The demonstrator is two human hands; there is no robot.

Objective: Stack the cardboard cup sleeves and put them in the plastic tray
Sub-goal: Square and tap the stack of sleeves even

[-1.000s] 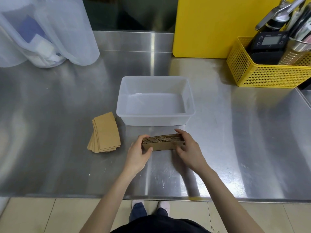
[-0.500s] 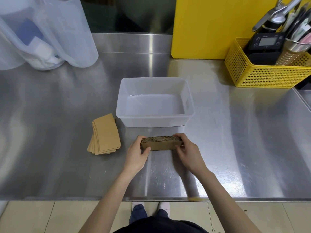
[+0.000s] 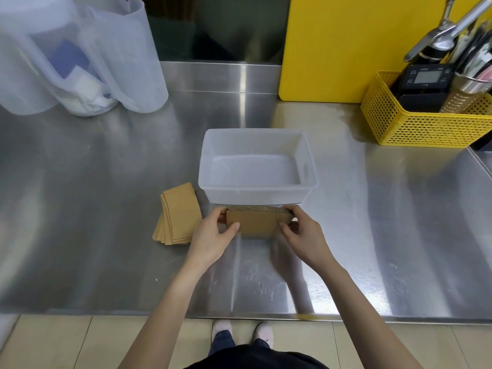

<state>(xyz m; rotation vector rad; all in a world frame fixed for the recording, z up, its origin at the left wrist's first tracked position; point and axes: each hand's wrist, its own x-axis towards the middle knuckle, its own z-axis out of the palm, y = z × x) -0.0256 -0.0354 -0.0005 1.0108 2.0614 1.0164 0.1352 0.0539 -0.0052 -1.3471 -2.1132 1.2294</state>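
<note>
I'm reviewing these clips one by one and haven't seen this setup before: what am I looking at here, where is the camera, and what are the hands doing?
There is no machine: a person works with bare hands, and the one camera sits on their head, looking forward and down. The left hand and right hand grip the two ends of a stack of cardboard cup sleeves, held on edge on a steel counter. Just beyond it stands the plastic tray, with nothing in it. A second pile of sleeves lies flat to the left. Farther back stand clear plastic jugs, a yellow board and a yellow basket of tools.

Bright overhead light glares off the steel counter [image 3: 372,235]; edges bow.
</note>
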